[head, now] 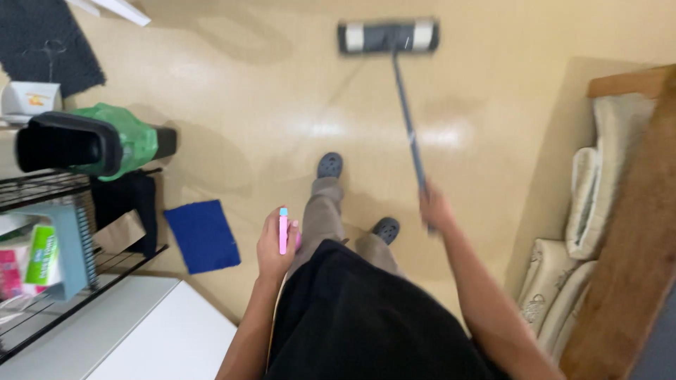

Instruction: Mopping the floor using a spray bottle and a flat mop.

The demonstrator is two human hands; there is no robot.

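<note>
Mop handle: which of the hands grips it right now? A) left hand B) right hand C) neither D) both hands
B: the right hand is closed around the mop handle, while the left hand holds a pink object.

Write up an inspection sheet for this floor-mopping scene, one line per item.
Surface: glossy beige floor.
Job's things: flat mop out ahead, handle in the right hand; pink bottle in the left hand.
Clutter: blue cloth lying on floor; dark mat in the corner.
Grippers: both hands closed on their items.
Cables: nothing seen.
Surroundings: bin with green liner, wire rack, cushions.
</note>
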